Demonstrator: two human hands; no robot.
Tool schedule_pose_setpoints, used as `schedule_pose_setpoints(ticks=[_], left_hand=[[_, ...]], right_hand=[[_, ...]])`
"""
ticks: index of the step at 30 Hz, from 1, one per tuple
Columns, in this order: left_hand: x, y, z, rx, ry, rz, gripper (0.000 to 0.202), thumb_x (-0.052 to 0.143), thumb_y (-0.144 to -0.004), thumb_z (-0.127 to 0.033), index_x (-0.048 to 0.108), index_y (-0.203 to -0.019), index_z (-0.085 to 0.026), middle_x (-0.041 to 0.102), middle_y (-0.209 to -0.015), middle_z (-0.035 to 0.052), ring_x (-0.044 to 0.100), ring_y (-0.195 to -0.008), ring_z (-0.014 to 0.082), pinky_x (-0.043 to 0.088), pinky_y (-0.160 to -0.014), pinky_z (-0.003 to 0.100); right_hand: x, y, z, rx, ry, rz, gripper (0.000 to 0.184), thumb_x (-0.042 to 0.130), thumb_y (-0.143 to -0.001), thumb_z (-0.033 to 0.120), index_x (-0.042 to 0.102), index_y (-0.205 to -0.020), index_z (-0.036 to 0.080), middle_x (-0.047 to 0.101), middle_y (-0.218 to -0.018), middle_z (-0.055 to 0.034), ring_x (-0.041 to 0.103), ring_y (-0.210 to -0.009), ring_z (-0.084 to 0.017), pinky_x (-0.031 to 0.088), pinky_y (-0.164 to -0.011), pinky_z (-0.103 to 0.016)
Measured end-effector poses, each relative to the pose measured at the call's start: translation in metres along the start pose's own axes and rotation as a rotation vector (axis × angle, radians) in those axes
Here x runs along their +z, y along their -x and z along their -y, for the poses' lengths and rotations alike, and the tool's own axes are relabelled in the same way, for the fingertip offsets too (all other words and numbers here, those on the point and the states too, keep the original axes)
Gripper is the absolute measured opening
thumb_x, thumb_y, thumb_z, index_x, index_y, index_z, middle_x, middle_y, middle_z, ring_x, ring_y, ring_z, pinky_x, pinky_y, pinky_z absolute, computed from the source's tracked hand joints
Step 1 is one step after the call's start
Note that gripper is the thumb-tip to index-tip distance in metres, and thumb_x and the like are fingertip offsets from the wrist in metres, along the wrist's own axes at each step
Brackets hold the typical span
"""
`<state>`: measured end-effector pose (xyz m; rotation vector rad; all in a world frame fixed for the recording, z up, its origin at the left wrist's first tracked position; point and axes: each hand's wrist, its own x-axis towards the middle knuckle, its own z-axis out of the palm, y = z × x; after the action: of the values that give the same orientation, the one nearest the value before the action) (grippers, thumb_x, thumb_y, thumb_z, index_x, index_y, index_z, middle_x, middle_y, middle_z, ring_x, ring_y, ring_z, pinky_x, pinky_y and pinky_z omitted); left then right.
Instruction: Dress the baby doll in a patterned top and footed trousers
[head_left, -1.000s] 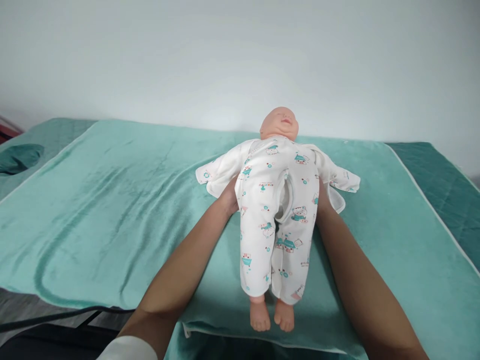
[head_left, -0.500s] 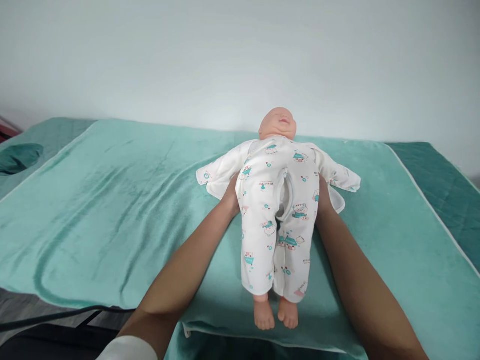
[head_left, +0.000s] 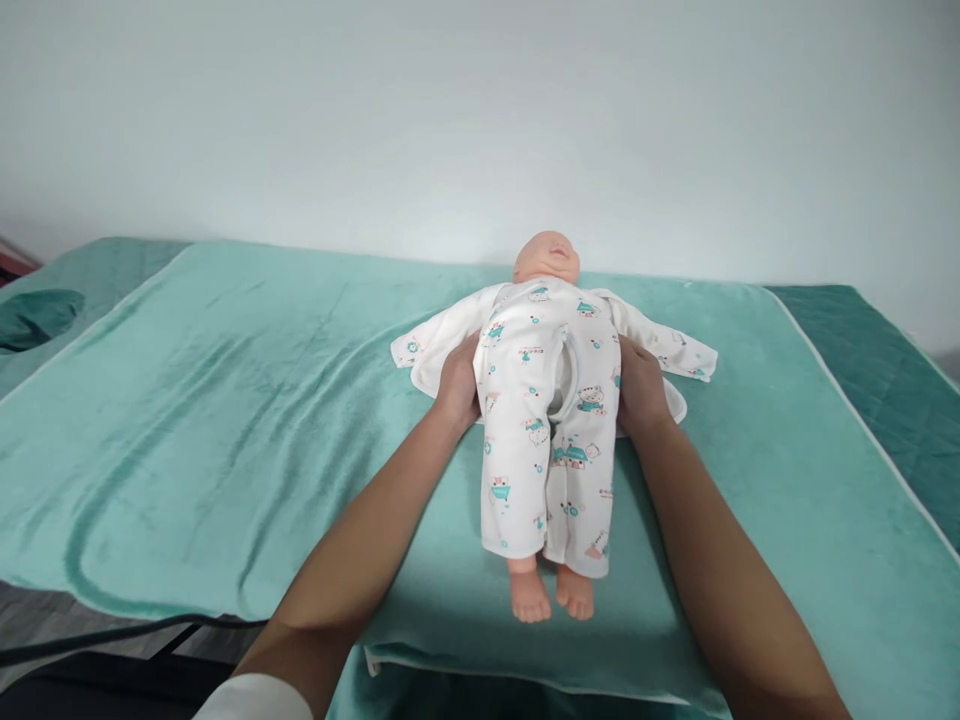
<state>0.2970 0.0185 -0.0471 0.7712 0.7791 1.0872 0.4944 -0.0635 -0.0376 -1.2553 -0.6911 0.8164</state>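
Observation:
A baby doll [head_left: 546, 258] lies face up, head toward the wall and bare feet toward me. White printed baby pants [head_left: 517, 440] cover it from the chest to the ankles, with an open crotch. A white baby shirt [head_left: 442, 325] is spread out beneath it, sleeves stretched to both sides. My left hand [head_left: 459, 382] grips the doll's left-hand side in view, and my right hand [head_left: 641, 385] grips the opposite side. The fingers of both are partly hidden behind the doll's body.
A green plush blanket [head_left: 187, 420] with some wrinkles covers the bed. Darker green quilted cover [head_left: 870, 370] shows at the right. A white wall [head_left: 480, 120] stands behind. At the lower left are a black cable [head_left: 127, 630] and a dark object below the bed's edge.
The doll has come down onto the spread shirt, its feet shifting away from me and its head tipping back. Both hands moved with it and show more now.

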Motion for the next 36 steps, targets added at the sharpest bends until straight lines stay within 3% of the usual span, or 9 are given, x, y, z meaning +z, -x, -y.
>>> schedule_pose_setpoints(ticks=[5, 9, 12, 18, 21, 24, 27, 31, 36], left_hand=[[-0.001, -0.001, 0.0, -0.053, 0.053, 0.063, 0.037, 0.069, -0.083, -0.05, 0.071, -0.097, -0.016, 0.075, -0.096, 0.0068, 0.068, -0.103, 0.0251, 0.053, -0.094, 0.037], [-0.003, -0.003, 0.003, -0.014, 0.005, 0.067, 0.031, 0.07, -0.082, -0.046, 0.071, -0.094, -0.018, 0.074, -0.091, 0.0039, 0.068, -0.094, 0.0222, 0.054, -0.088, 0.035], [-0.002, -0.003, 0.002, 0.021, -0.053, 0.059, 0.02, 0.072, -0.079, -0.035, 0.072, -0.09, -0.018, 0.073, -0.087, 0.0017, 0.067, -0.089, 0.0202, 0.054, -0.084, 0.033], [0.0, -0.002, -0.001, 0.029, -0.072, 0.068, 0.015, 0.072, -0.075, -0.027, 0.072, -0.086, -0.017, 0.075, -0.092, 0.003, 0.068, -0.097, 0.0226, 0.055, -0.09, 0.036], [0.0, -0.002, 0.0, 0.013, -0.08, 0.073, 0.018, 0.074, -0.075, -0.029, 0.072, -0.088, -0.018, 0.076, -0.095, 0.0039, 0.068, -0.1, 0.0239, 0.054, -0.093, 0.038], [-0.001, -0.002, 0.001, 0.04, -0.108, 0.094, 0.022, 0.074, -0.077, -0.032, 0.073, -0.094, -0.018, 0.076, -0.1, 0.0043, 0.067, -0.104, 0.0248, 0.053, -0.095, 0.04], [-0.005, 0.004, 0.001, 0.122, -0.165, 0.115, 0.025, 0.07, -0.081, -0.037, 0.073, -0.099, -0.019, 0.075, -0.109, 0.0049, 0.064, -0.113, 0.0249, 0.051, -0.099, 0.038], [-0.02, 0.025, 0.002, 0.249, -0.305, 0.105, 0.031, 0.067, -0.085, -0.041, 0.072, -0.108, -0.021, 0.072, -0.117, 0.0047, 0.061, -0.116, 0.0211, 0.046, -0.101, 0.03], [-0.039, 0.051, 0.008, 0.244, -0.358, 0.109, 0.035, 0.066, -0.086, -0.046, 0.067, -0.11, -0.022, 0.069, -0.098, 0.002, 0.061, -0.084, 0.0138, 0.049, -0.077, 0.025]], right_hand=[[-0.009, -0.002, -0.003, -0.041, 0.225, -0.013, 0.031, 0.066, -0.08, 0.047, 0.078, -0.091, 0.02, 0.076, -0.088, -0.0012, 0.066, -0.086, -0.021, 0.053, -0.079, -0.031], [-0.013, -0.002, -0.001, -0.078, 0.434, -0.11, 0.032, 0.065, -0.08, 0.047, 0.078, -0.085, 0.019, 0.074, -0.079, 0.0007, 0.066, -0.087, -0.023, 0.052, -0.078, -0.031], [-0.012, -0.001, -0.003, -0.05, 0.331, -0.1, 0.031, 0.066, -0.08, 0.045, 0.079, -0.094, 0.021, 0.076, -0.089, 0.0004, 0.067, -0.093, -0.023, 0.054, -0.08, -0.032], [-0.008, -0.003, -0.006, 0.015, -0.014, 0.123, 0.034, 0.069, -0.079, 0.043, 0.076, -0.105, 0.022, 0.077, -0.104, -0.003, 0.07, -0.095, -0.023, 0.056, -0.089, -0.037], [-0.008, -0.006, -0.007, 0.004, 0.044, 0.103, 0.035, 0.067, -0.08, 0.046, 0.075, -0.104, 0.021, 0.077, -0.103, -0.0033, 0.069, -0.096, -0.023, 0.054, -0.092, -0.039], [-0.007, 0.003, -0.004, -0.129, 0.268, -0.027, 0.035, 0.06, -0.087, 0.046, 0.074, -0.108, 0.021, 0.074, -0.113, -0.0039, 0.064, -0.111, -0.023, 0.046, -0.105, -0.043], [-0.007, 0.04, 0.003, -0.256, 0.394, -0.107, 0.036, 0.057, -0.092, 0.043, 0.07, -0.119, 0.023, 0.07, -0.126, -0.0047, 0.06, -0.121, -0.022, 0.039, -0.113, -0.044], [-0.017, 0.13, 0.01, -0.342, 0.423, -0.069, 0.04, 0.057, -0.095, 0.035, 0.06, -0.134, 0.027, 0.058, -0.144, -0.0055, 0.053, -0.134, -0.022, 0.04, -0.115, -0.044], [-0.023, 0.219, 0.016, -0.413, 0.703, 0.29, 0.034, 0.058, -0.095, 0.024, 0.059, -0.129, 0.029, 0.067, -0.132, -0.0037, 0.06, -0.125, -0.022, 0.042, -0.113, -0.047]])
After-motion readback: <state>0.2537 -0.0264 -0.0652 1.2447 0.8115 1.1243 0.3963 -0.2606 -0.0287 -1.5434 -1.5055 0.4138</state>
